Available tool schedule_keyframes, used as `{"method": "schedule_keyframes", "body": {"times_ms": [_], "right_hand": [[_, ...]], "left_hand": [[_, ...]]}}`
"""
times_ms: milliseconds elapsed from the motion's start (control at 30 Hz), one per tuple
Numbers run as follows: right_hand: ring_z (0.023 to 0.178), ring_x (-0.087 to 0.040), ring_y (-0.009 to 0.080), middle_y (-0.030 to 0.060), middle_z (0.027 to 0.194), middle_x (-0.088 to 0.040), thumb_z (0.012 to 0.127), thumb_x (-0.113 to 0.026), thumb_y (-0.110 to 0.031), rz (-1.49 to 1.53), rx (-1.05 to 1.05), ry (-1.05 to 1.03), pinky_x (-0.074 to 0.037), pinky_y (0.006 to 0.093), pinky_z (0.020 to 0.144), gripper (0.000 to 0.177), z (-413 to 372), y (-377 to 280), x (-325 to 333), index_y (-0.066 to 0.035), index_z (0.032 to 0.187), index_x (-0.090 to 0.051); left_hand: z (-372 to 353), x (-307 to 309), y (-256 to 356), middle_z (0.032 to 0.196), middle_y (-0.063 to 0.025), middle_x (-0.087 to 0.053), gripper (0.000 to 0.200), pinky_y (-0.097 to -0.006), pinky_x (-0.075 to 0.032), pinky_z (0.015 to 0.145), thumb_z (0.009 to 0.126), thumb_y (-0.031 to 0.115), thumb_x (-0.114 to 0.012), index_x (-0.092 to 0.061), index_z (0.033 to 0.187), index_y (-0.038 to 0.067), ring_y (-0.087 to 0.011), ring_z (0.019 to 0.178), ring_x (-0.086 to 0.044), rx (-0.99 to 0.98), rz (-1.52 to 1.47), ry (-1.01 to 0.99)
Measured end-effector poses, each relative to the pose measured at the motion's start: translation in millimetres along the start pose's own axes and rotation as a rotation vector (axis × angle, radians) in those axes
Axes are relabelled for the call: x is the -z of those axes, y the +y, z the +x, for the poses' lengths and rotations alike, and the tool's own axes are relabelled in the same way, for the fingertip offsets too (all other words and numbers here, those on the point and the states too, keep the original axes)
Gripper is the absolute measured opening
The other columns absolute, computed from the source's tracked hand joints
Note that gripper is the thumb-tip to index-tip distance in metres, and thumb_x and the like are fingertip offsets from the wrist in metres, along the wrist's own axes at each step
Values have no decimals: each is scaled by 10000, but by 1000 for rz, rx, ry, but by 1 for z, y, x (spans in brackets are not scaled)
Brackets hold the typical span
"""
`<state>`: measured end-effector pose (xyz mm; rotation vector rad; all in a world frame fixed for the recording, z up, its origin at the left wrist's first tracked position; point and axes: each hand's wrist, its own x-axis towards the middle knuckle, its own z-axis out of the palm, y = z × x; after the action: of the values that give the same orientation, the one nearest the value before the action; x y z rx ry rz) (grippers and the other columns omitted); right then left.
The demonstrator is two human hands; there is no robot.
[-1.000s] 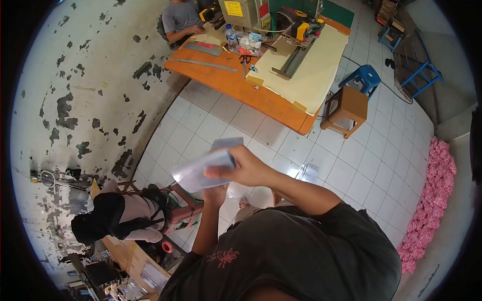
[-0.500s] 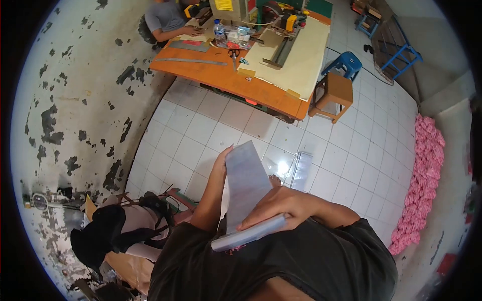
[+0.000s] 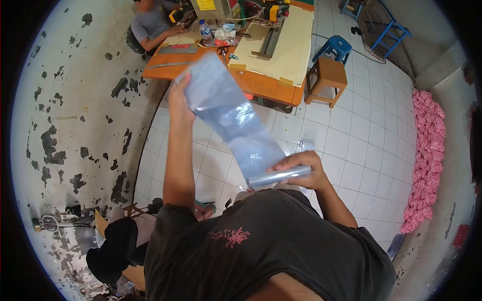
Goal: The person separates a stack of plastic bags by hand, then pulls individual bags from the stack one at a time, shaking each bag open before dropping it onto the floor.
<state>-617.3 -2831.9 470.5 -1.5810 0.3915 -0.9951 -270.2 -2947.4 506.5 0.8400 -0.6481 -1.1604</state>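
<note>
A clear, bluish plastic film (image 3: 226, 110) stretches between my two hands. My left hand (image 3: 182, 98), raised and reaching forward, is closed on the left edge of the film near its far end. My right hand (image 3: 307, 168) wraps round the rolled part of the film (image 3: 278, 176), close in front of my chest. From the roll the unwound strip slants up and to the left, glossy with reflected light. Its far end overlaps the orange table in view.
An orange table (image 3: 268, 94) ahead carries a pale sheet, a metal bar (image 3: 268, 42), scissors and a bottle (image 3: 206, 32). Another person (image 3: 150, 25) sits at its left. Brown (image 3: 326, 80) and blue stools (image 3: 337, 47) stand right; pink bundles (image 3: 427, 160) line the right wall.
My left hand has moved up and forward, drawing a longer strip of film out. My right hand and the roll have shifted away from my chest. My view has tilted slightly.
</note>
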Motion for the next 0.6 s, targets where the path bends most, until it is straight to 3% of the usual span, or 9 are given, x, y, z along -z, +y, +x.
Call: {"method": "schedule_keyframes", "body": {"times_ms": [67,167,200,233,300,433,500,567,600], "right_hand": [[954,-706,299,158,971,-723,696,-813,-16,14,2,46,-564,350,817,262,4,7,3,10,929,-697],[760,-702,184,175,936,-717,707,-799,9,123,-64,178,-566,308,708,264,6,6,11,27,937,-670],[681,-660,132,169,895,-710,702,-823,-52,176,-48,249,-547,275,643,294,8,3,12,20,928,-650],[681,-660,132,169,895,-710,702,-823,-52,181,-37,239,-547,275,643,294,13,-6,11,20,928,-650],[721,-667,149,156,871,-703,696,-846,-137,213,170,432,-537,267,650,338,27,-34,10,9,914,-632],[752,-663,162,138,859,-693,697,-854,-212,300,251,457,-525,275,668,379,50,-88,13,1,907,-622],[774,-648,145,105,840,-678,722,-841,-224,103,335,449,-507,264,693,368,71,-108,16,1,907,-616],[757,-622,114,62,823,-658,733,-838,-257,5,300,423,-487,241,685,373,103,-115,16,-7,900,-616],[754,-615,103,53,821,-658,743,-832,-257,-45,246,405,-482,235,685,361,119,-116,17,-11,901,-621]], "left_hand": [[5,-19,26,1206,-182,-621,448,-418,-510,956,904,204,-634,-530,1254,-54,-293,1084,-629,-23,15,5],[14,-28,50,1176,-176,-622,423,-400,-545,897,908,214,-639,-532,1222,-49,-273,1054,-639,-37,69,-9],[12,-37,55,1168,-174,-625,422,-399,-544,899,911,227,-636,-536,1219,-43,-268,1056,-639,2,76,-40],[11,-44,58,1160,-173,-628,420,-397,-544,902,914,240,-632,-540,1216,-37,-264,1058,-639,36,85,-71],[15,-35,42,1181,-179,-628,430,-401,-525,937,925,267,-620,-547,1223,-34,-271,1084,-630,8,90,-98],[17,19,-29,1231,-169,-618,449,-428,-487,984,941,287,-597,-547,1254,-31,-284,1118,-612,464,-133,-146],[-4,38,-71,1269,-194,-589,551,-427,-451,1021,1007,414,-431,-505,1299,-47,-311,1171,-572,569,-115,38],[-15,84,-138,1256,-207,-590,559,-451,-455,1006,1021,432,-373,-519,1281,-41,-322,1175,-563,630,-103,295],[-18,141,-200,1225,-204,-601,527,-456,-460,999,1018,419,-382,-533,1256,-26,-314,1179,-562,556,-90,165]]}}
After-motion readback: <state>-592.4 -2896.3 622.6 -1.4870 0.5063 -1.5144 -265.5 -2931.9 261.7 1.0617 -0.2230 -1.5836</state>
